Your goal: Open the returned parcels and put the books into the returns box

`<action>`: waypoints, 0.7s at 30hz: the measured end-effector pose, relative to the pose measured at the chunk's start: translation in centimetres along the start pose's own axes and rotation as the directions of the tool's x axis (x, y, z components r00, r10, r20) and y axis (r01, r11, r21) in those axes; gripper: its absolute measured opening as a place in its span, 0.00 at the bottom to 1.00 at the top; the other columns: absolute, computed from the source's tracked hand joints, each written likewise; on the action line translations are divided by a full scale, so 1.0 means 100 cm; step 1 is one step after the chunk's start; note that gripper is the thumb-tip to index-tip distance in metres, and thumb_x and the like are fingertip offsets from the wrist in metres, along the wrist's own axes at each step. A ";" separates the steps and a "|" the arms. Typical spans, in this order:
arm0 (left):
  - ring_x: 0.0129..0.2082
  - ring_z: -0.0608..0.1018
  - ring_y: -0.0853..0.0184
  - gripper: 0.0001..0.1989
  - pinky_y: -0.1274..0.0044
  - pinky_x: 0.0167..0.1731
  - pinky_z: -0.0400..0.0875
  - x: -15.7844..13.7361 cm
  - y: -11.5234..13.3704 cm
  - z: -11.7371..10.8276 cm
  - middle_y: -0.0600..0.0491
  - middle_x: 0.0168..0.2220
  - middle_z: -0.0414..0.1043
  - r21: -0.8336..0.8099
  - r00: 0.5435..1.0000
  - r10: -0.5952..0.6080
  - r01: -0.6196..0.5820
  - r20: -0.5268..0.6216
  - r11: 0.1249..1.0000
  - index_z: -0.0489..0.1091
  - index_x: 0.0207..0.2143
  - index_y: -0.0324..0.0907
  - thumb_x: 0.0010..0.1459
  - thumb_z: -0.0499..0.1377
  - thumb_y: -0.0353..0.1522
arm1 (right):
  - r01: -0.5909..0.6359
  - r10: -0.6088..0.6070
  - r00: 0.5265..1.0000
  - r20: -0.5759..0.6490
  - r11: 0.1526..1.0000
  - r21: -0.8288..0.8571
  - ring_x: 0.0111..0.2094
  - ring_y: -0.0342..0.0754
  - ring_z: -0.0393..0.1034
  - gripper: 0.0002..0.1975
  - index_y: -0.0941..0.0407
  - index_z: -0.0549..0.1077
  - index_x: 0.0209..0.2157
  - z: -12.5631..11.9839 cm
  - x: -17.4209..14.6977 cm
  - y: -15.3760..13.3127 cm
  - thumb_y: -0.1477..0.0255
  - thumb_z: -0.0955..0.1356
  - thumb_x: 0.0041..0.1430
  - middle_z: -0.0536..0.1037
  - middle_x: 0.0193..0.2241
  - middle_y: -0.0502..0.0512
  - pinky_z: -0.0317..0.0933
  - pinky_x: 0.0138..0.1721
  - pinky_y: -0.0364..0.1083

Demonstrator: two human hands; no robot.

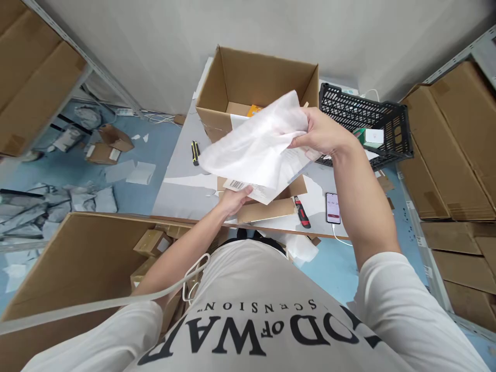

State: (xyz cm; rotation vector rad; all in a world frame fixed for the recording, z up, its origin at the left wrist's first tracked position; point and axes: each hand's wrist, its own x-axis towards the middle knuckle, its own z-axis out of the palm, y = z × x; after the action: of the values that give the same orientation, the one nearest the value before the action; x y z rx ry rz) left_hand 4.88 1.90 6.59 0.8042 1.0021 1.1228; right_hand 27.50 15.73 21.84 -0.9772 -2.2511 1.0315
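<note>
A thin white wrapping sheet (251, 142) hangs from my right hand (323, 132), pinched between its thumb and fingers. Beneath it, my left hand (235, 201) grips the lower left edge of a flat white printed package (263, 194) with a barcode. The sheet covers much of this package, and its right end shows below my right hand. Under both lies a cardboard piece (267, 211) at the table's front edge. A red and black utility knife (302, 213) rests just right of the cardboard.
Behind my hands stands an open cardboard box (267, 70) with an orange packet (254, 110) inside. A black crate (364, 111) is at right, a phone (332, 207) on a cable nearer me. A yellow-black cutter (195, 153) lies left. A large carton (85, 253) stands at lower left.
</note>
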 end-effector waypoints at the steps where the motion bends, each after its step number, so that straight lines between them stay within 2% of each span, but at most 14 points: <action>1: 0.50 0.77 0.52 0.34 0.60 0.48 0.74 -0.005 0.004 0.005 0.45 0.47 0.76 -0.054 0.998 -0.053 0.055 0.032 0.997 0.71 0.46 0.42 0.37 0.72 0.47 | 0.003 -0.003 1.000 -0.003 1.000 -0.022 0.47 0.54 0.72 0.24 0.59 0.72 0.46 -0.002 0.004 0.002 0.62 0.74 0.49 0.75 0.47 0.53 0.67 0.47 0.56; 2: 0.50 0.77 0.52 0.33 0.60 0.48 0.74 -0.010 0.007 0.009 0.46 0.48 0.76 -0.093 0.996 -0.080 0.082 0.032 0.992 0.72 0.45 0.42 0.36 0.72 0.45 | 0.001 -0.002 1.000 -0.011 0.999 -0.045 0.48 0.55 0.71 0.26 0.60 0.72 0.47 -0.003 0.007 0.005 0.61 0.73 0.50 0.74 0.49 0.53 0.66 0.47 0.58; 5: 0.52 0.76 0.54 0.32 0.63 0.50 0.74 -0.020 0.006 0.018 0.47 0.51 0.75 -0.189 0.994 -0.063 0.046 -0.084 0.981 0.73 0.44 0.43 0.35 0.74 0.42 | -0.022 0.015 0.997 -0.080 0.995 -0.093 0.53 0.60 0.67 0.31 0.60 0.69 0.52 -0.009 0.002 0.013 0.56 0.72 0.51 0.71 0.53 0.56 0.64 0.50 0.62; 7: 0.52 0.75 0.55 0.31 0.64 0.51 0.74 -0.024 0.000 0.018 0.47 0.51 0.75 -0.232 0.986 -0.060 0.023 -0.155 0.973 0.73 0.44 0.43 0.35 0.74 0.40 | -0.057 0.037 0.982 -0.184 0.993 -0.108 0.58 0.62 0.62 0.34 0.56 0.65 0.58 -0.011 -0.014 0.018 0.53 0.69 0.53 0.66 0.58 0.57 0.62 0.52 0.63; 9: 0.52 0.76 0.55 0.29 0.64 0.51 0.74 -0.026 -0.008 0.015 0.47 0.50 0.75 -0.252 0.977 -0.071 0.019 -0.199 0.967 0.73 0.43 0.43 0.36 0.73 0.39 | -0.124 0.090 0.943 -0.322 0.988 -0.088 0.61 0.62 0.57 0.36 0.50 0.58 0.63 -0.003 -0.034 0.022 0.51 0.67 0.56 0.61 0.61 0.57 0.60 0.53 0.63; 11: 0.51 0.76 0.56 0.27 0.63 0.51 0.74 -0.026 -0.016 0.010 0.48 0.48 0.77 -0.264 0.970 -0.076 0.013 -0.229 0.964 0.73 0.42 0.43 0.37 0.73 0.38 | -0.212 0.195 0.882 -0.430 0.977 0.009 0.62 0.60 0.58 0.37 0.45 0.50 0.65 0.022 -0.052 0.025 0.51 0.64 0.59 0.58 0.63 0.58 0.62 0.53 0.61; 14: 0.49 0.78 0.56 0.26 0.64 0.49 0.75 -0.026 -0.022 0.008 0.49 0.43 0.78 -0.267 0.958 -0.066 -0.011 -0.278 0.964 0.73 0.40 0.44 0.36 0.73 0.37 | -0.278 0.336 0.806 -0.488 0.942 0.190 0.56 0.58 0.65 0.40 0.48 0.42 0.67 0.088 -0.071 0.021 0.51 0.62 0.61 0.63 0.60 0.64 0.68 0.49 0.58; 16: 0.47 0.79 0.56 0.25 0.66 0.47 0.76 -0.025 -0.022 0.008 0.49 0.41 0.79 -0.241 0.948 -0.036 -0.044 -0.317 0.969 0.73 0.40 0.43 0.36 0.72 0.37 | -0.286 0.329 0.720 -0.611 0.943 0.171 0.55 0.58 0.66 0.42 0.49 0.41 0.68 0.134 -0.083 0.008 0.52 0.64 0.59 0.65 0.57 0.66 0.68 0.49 0.60; 17: 0.47 0.79 0.56 0.26 0.67 0.46 0.76 -0.025 -0.022 0.009 0.49 0.40 0.79 -0.219 0.938 -0.007 -0.073 -0.345 0.973 0.73 0.40 0.42 0.35 0.72 0.38 | -0.265 0.269 0.695 -0.667 0.958 0.110 0.55 0.60 0.66 0.41 0.48 0.44 0.67 0.155 -0.089 -0.002 0.53 0.65 0.58 0.66 0.56 0.65 0.67 0.50 0.61; 18: 0.47 0.79 0.57 0.26 0.68 0.46 0.76 -0.025 -0.021 0.009 0.49 0.39 0.79 -0.192 0.927 0.022 -0.100 -0.376 0.976 0.73 0.40 0.42 0.36 0.72 0.38 | -0.204 0.173 0.720 -0.672 0.978 0.033 0.54 0.60 0.66 0.38 0.46 0.50 0.66 0.173 -0.094 -0.014 0.55 0.66 0.58 0.68 0.54 0.64 0.67 0.50 0.62; 19: 0.47 0.79 0.57 0.25 0.69 0.46 0.76 -0.025 -0.021 0.010 0.50 0.39 0.79 -0.163 0.916 0.044 -0.118 -0.399 0.980 0.73 0.40 0.42 0.37 0.72 0.39 | -0.096 0.048 0.782 -0.622 0.994 -0.044 0.51 0.60 0.68 0.33 0.44 0.56 0.64 0.187 -0.098 -0.027 0.58 0.66 0.59 0.71 0.51 0.62 0.68 0.49 0.62; 21: 0.48 0.78 0.57 0.23 0.72 0.46 0.75 -0.025 -0.020 0.010 0.49 0.41 0.79 -0.117 0.914 0.062 -0.118 -0.400 0.986 0.73 0.40 0.43 0.41 0.71 0.42 | 0.165 -0.195 0.907 -0.372 0.980 -0.111 0.46 0.57 0.72 0.24 0.43 0.64 0.59 0.206 -0.100 -0.048 0.63 0.66 0.61 0.75 0.46 0.58 0.69 0.48 0.59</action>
State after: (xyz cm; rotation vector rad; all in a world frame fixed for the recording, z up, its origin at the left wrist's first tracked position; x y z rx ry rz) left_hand 6.22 -1.06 5.74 0.5230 1.2137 1.4566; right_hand 18.29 -3.36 12.02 -0.8914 -2.0193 0.6151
